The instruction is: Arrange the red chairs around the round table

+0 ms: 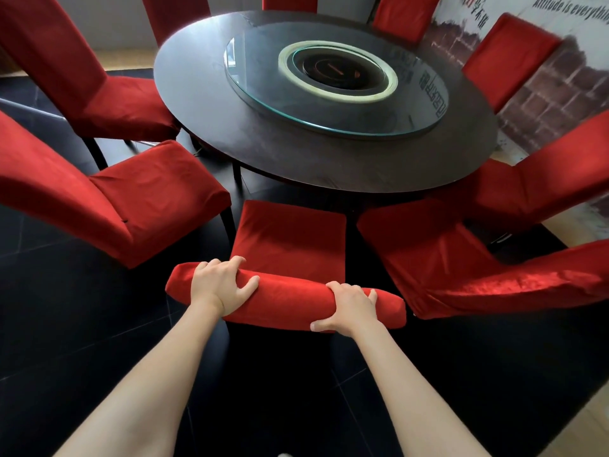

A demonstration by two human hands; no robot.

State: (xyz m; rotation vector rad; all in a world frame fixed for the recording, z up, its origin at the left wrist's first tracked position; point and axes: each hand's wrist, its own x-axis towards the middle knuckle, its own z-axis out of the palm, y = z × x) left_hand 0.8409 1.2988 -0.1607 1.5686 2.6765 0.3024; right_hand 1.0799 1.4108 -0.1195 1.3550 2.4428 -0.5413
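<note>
Left hand and right hand both grip the near red chair's backrest top, seat seemingly tucked just under the surface.

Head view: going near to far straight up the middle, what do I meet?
Hands on the chair back → chair seat → table → glass turntable → far chair.

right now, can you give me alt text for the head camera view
Both hands grip the top of a red fabric-covered chair's backrest, left hand and right hand, with its seat facing a dark round wooden table. More red chairs ring the table, which carries a round glass turntable.
</note>
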